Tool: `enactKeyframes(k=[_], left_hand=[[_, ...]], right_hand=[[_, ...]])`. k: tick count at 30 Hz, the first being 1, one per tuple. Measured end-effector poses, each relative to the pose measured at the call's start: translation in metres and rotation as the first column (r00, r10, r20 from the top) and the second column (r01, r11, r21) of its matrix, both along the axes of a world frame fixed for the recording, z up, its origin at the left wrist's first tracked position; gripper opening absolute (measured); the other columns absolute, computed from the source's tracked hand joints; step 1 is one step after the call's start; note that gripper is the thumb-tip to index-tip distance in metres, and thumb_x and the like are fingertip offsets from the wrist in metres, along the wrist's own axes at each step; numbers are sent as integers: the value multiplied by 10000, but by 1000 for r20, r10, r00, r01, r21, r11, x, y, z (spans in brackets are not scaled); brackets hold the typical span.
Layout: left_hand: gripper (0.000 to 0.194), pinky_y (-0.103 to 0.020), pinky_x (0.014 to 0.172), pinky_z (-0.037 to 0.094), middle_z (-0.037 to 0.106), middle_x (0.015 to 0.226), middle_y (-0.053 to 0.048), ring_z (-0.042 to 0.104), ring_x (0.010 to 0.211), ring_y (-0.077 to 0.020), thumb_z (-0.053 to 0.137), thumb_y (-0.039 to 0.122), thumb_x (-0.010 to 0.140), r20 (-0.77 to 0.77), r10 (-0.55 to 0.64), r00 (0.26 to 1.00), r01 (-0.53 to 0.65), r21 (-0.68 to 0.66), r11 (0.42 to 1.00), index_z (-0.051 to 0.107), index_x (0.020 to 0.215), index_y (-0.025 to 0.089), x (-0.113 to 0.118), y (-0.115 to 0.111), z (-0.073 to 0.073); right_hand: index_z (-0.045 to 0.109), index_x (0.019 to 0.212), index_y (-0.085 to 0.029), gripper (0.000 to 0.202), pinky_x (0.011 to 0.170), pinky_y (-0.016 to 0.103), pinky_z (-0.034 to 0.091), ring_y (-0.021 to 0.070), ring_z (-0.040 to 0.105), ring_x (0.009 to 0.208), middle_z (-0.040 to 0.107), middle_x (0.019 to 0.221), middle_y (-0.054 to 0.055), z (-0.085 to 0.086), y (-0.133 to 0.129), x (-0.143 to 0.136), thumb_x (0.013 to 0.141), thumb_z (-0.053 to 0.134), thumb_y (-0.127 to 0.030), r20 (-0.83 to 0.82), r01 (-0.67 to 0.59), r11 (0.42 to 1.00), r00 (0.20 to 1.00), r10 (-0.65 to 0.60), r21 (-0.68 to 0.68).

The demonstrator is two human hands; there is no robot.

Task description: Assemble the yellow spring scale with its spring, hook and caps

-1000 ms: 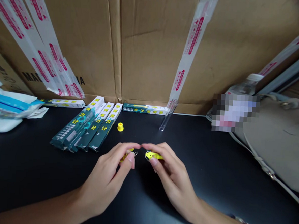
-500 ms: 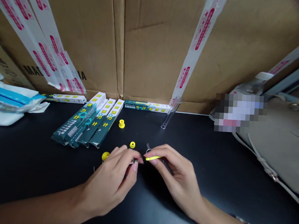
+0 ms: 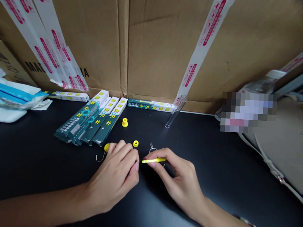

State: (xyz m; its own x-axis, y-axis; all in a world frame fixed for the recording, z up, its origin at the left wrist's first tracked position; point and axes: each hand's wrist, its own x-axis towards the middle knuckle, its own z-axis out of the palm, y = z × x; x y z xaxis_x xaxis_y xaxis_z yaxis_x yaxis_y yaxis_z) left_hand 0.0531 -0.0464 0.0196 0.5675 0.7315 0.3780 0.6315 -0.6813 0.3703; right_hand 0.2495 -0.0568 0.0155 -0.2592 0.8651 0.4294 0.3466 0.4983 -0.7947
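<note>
My left hand (image 3: 119,176) is closed in a pinch on a small metal piece (image 3: 137,161) whose shape is mostly hidden by the fingers. Facing it, my right hand (image 3: 176,169) grips a flat yellow piece (image 3: 153,160) between thumb and fingers, its left end close to the left fingertips. A metal ring (image 3: 153,150) and a small spring (image 3: 151,145) show just behind the right fingers. Beyond the left hand lie a yellow cap (image 3: 135,143) and another yellow cap (image 3: 125,122). A third yellow part (image 3: 106,147) with a wire hook (image 3: 99,159) is partly covered by that hand.
Green and white boxes (image 3: 81,117) lie at the back left, another box (image 3: 151,105) by the cardboard (image 3: 158,42). A clear tube (image 3: 176,112) leans against it. A bottle (image 3: 266,83) and a grey bag (image 3: 288,142) are right, blue-white packaging (image 3: 11,94) left.
The flat yellow piece has turned more into view and sits a little further left. My left fingers have closed more over the metal piece. The wire hook now shows more, and the view has shifted slightly.
</note>
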Motion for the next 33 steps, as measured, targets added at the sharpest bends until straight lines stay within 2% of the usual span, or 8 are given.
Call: enactKeyframes(k=[5, 9, 15, 19, 23, 26, 30, 33], left_hand=[[208, -356, 681, 308, 498, 786, -16, 425, 761, -199, 347, 83, 927, 8, -18, 1000, 18, 13, 1000, 445, 781, 194, 0, -1, 0], [214, -357, 686, 308, 506, 793, -23, 422, 763, -199, 343, 85, 931, 13, -18, 1000, 18, 18, 1000, 462, 782, 182, 0, -1, -1], [198, -356, 686, 308, 510, 769, -19, 427, 753, -196, 373, 82, 910, 32, -34, 999, 30, 115, 993, 482, 775, 177, 1, -1, 0], [191, -361, 676, 311, 523, 753, -25, 435, 742, -201, 392, 74, 881, 18, -41, 999, 37, 182, 983, 505, 765, 176, 2, -3, 2], [192, -359, 655, 316, 539, 735, -35, 441, 726, -205, 406, 81, 866, -8, -33, 999, 34, 235, 972, 521, 744, 174, 2, -2, 2], [195, -369, 653, 328, 550, 704, -40, 440, 709, -211, 428, 103, 854, -50, -37, 998, 52, 346, 937, 534, 711, 182, 1, 4, 0], [203, -398, 702, 349, 567, 672, -32, 454, 692, -211, 439, 108, 830, -68, -56, 996, 83, 505, 859, 536, 676, 198, 0, 15, -1], [202, -397, 709, 348, 577, 669, -31, 465, 686, -206, 442, 107, 824, -75, -64, 995, 95, 542, 835, 540, 672, 198, -1, 18, -2]], right_hand=[[665, 961, -196, 66, 696, 221, 529, 128, 692, 743, 726, 860, 2, 0, -4, -1, 937, 637, -142, 38, 10, 997, 999, -13, 80], [654, 967, -195, 70, 685, 209, 527, 117, 690, 724, 723, 843, -4, 0, -6, -2, 929, 647, -136, 50, -2, 996, 999, -3, 90], [630, 1020, -204, 138, 749, 264, 532, 149, 672, 818, 711, 915, 24, -1, -5, 0, 966, 566, -94, 26, -58, 992, 998, 55, 108], [590, 986, -215, 152, 753, 314, 514, 179, 615, 846, 646, 913, 40, -1, -2, 2, 971, 526, -78, 24, -65, 989, 998, 62, 132], [516, 1006, -217, 177, 685, 312, 484, 175, 537, 781, 548, 875, 35, 1, -5, 4, 969, 429, -67, 92, -124, 985, 989, 113, 122], [477, 1063, -215, 190, 665, 323, 478, 184, 505, 761, 517, 865, 32, 0, -9, 4, 926, 463, -84, 145, -170, 974, 978, 148, 148], [485, 1138, -217, 249, 676, 318, 486, 181, 512, 762, 564, 902, 36, -7, -10, 3, 927, 561, -109, 181, -123, 964, 980, 81, 234], [499, 1181, -212, 278, 710, 320, 496, 185, 531, 794, 610, 951, 50, -10, -9, 2, 938, 584, -107, 187, -101, 956, 981, 50, 276]])
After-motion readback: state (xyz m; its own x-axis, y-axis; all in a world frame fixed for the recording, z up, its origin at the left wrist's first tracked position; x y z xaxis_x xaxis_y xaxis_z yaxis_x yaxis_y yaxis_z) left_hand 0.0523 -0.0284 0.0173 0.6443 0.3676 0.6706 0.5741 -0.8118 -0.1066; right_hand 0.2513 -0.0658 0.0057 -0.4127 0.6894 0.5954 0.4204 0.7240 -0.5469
